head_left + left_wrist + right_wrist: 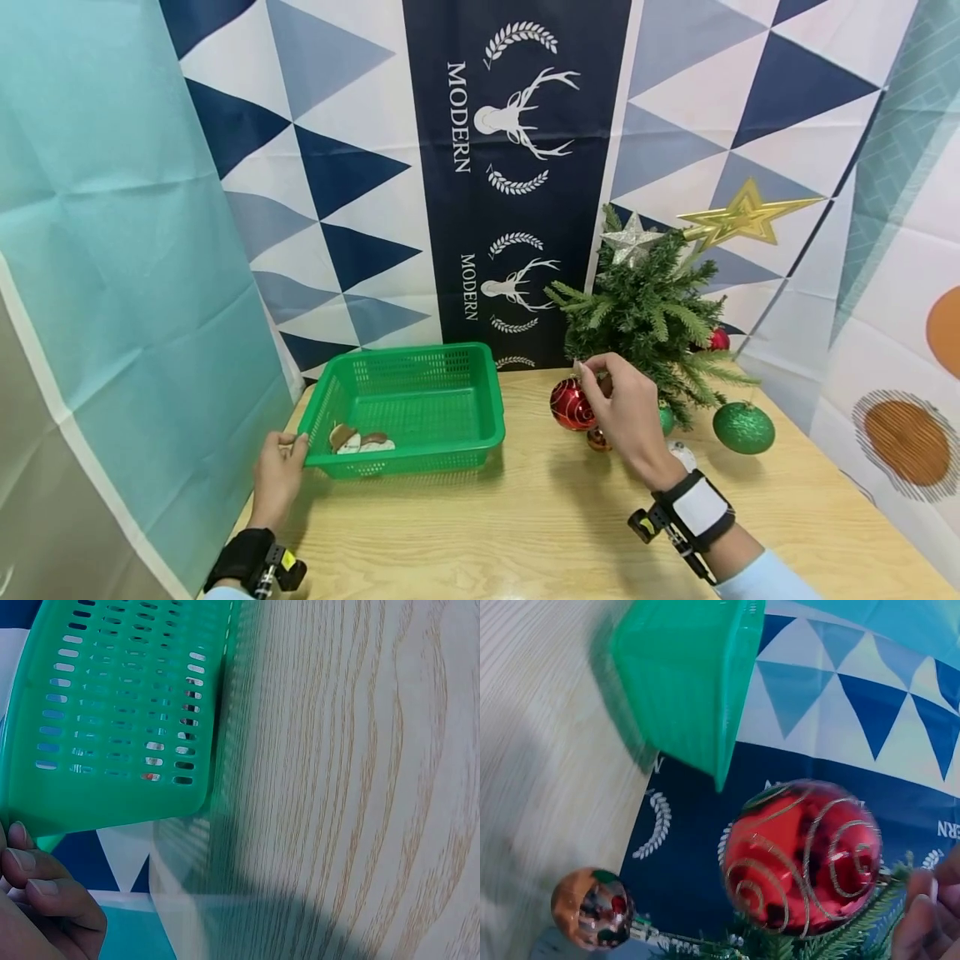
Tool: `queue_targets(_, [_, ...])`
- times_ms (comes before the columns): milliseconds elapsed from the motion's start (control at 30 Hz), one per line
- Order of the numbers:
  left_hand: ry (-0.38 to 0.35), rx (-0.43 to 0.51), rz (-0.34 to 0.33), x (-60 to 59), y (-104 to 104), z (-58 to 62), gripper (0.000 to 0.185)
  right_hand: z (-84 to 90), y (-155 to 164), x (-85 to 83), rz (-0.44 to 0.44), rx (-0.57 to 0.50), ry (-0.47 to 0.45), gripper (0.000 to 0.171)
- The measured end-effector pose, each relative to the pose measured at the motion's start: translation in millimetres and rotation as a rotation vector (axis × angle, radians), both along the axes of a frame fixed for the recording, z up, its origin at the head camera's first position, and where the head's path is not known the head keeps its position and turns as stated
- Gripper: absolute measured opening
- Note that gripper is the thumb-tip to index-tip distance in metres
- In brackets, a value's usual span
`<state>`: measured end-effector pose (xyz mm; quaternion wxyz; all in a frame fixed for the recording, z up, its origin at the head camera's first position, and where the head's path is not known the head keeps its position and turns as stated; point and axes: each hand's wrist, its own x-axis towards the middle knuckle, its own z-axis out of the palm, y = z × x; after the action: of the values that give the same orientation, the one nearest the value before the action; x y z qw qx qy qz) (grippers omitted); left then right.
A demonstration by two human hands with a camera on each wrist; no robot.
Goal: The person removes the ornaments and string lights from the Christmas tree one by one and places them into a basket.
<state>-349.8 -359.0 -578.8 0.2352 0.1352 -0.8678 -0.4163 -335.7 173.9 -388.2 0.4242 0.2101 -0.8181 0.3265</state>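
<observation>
My right hand (588, 371) pinches the top of a shiny red bauble (572, 404) with gold swirls, held at the left edge of a small green Christmas tree (648, 321). In the right wrist view the bauble (802, 855) hangs off the table beside my fingertips (930, 915) and the tree's needles. My left hand (296, 446) grips the near left corner of a green plastic basket (480, 392). The left wrist view shows its curled fingers (37, 881) beside the basket's slotted wall (120, 712). A few small ornaments (360, 439) lie in the basket.
A silver star (630, 237) and a gold star (742, 217) top the tree. A green glitter ball (742, 427), a small red ball (718, 339) and a small brown ball (597, 439) hang low around it. Patterned cloth backs the wooden table (525, 525).
</observation>
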Motion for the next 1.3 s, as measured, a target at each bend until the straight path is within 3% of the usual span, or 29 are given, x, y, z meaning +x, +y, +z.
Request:
queue_targets(167, [0.009,-0.002,0.005,1.2,-1.2,-2.5,0.074,-2.9,0.8,-0.6,0.015,0.0,0.047,0.005])
queue_targets(233, [0.007,0.001,0.013,0.2,-1.7,-3.2,0.069,-2.3,1.4,-1.6,0.028,0.011,0.051,0.005])
queue_targets(400, [0.013,0.002,0.026,-0.6,-0.6,-3.2,0.061,0.9,4.0,-3.3,0.049,0.003,-0.019,0.002])
queue_targets(600, [0.026,-0.001,0.014,1.8,2.0,-0.1,0.07,2.8,6.8,-0.9,0.034,-0.02,-0.068,0.003])
queue_targets(867, [0.024,0.002,0.019,0.8,3.0,0.7,0.063,-2.0,11.7,3.5,-0.007,-0.017,0.01,0.004])
queue_targets(1033, [0.021,-0.005,0.026,0.3,2.1,0.9,0.071,-4.2,15.2,2.7,-0.001,0.001,0.051,0.005])
queue_targets(1133, [0.021,-0.018,0.017,5.6,5.7,7.9,0.066,-2.9,17.2,2.5,0.011,-0.004,0.003,0.005])
queue_targets(1167, [0.043,0.014,-0.03,13.7,10.2,17.5,0.057,-2.4,17.9,2.6,0.019,-0.008,-0.026,0.005])
queue_targets(1300, [0.069,0.053,-0.091,22.2,15.4,28.2,0.051,1.7,19.8,4.5,0.058,-0.005,-0.149,0.005])
